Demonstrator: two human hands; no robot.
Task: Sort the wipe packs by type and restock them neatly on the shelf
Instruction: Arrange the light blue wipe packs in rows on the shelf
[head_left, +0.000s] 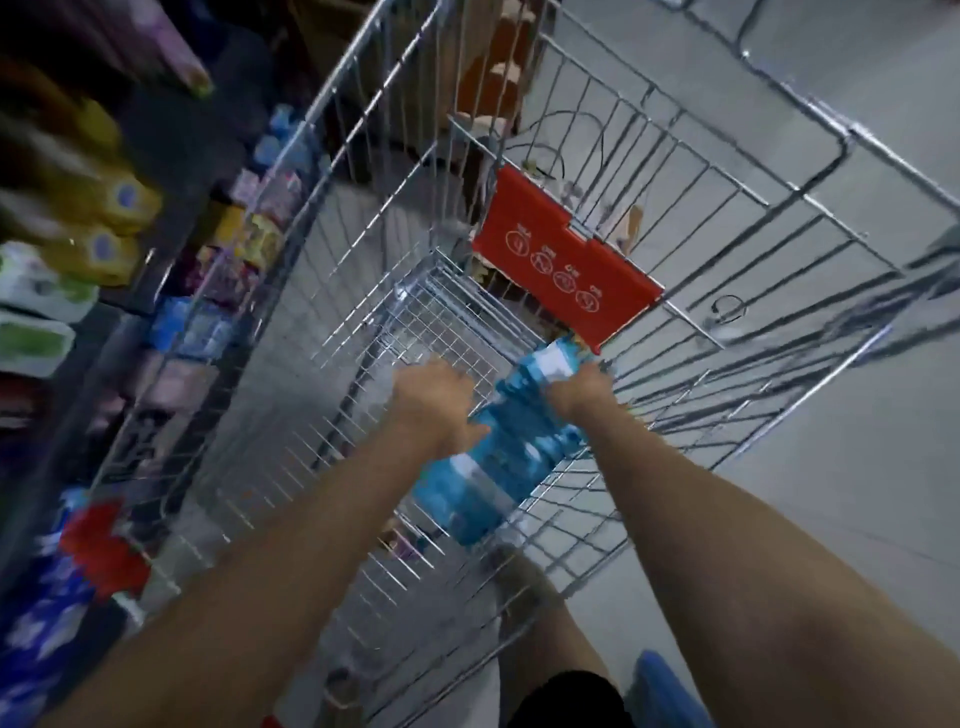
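A store shelf (130, 304), crowded with yellow, green, pink and blue packs blurred by camera motion, runs down the left as a person leans over a wire shopping cart (332, 218) parked just beside it. The left hand (436, 402) is curled against the near side of a long blue wipe pack (514, 441), thumb pressed to the wrapper, while the right hand (579, 392) grips the pack's far end with fingers wrapped over it. The pack sits tilted inside the cart's basket, low against the wire wall on the person's right and just below the red fold-down seat flap (566, 265). It is not yet clear of the cart. The risks ahead appear plain: the soft wrapper could slip from a two-point hold or buckle in the middle as it rises, its upper end could snag the red flap or wire rim, and blue packs already shelved invite a mix-up in type.
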